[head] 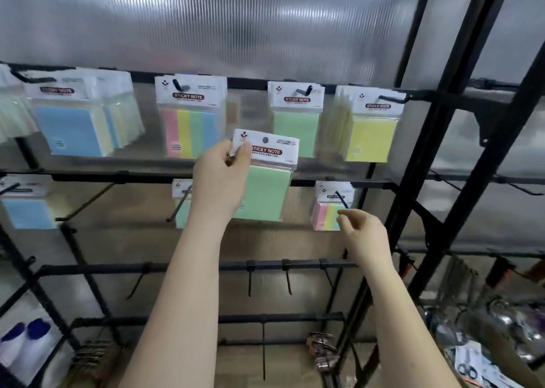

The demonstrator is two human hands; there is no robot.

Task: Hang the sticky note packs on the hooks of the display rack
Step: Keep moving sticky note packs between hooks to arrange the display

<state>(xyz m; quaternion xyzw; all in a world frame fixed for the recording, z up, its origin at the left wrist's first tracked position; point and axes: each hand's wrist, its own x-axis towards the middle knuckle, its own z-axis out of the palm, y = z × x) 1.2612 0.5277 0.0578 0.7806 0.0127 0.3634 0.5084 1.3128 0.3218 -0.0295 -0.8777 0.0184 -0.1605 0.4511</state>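
Note:
My left hand (221,173) pinches the white header of a green sticky note pack (267,178) and holds it up in front of the black display rack (413,163), between the top and second rows. My right hand (364,233) hovers lower right with fingers loosely curled, its fingertips at the tip of a hook (342,199) that carries a striped pack (328,212). On the top row hang a blue pack (70,129), a striped pack (190,128), a green pack (295,122) and a yellow pack (370,138).
The second row holds a blue pack (28,210), a bare hook (85,202) and a green pack (182,208) partly behind my left arm. Several bare hooks (287,278) hang on the lower bars. Clutter lies at the lower right (483,343).

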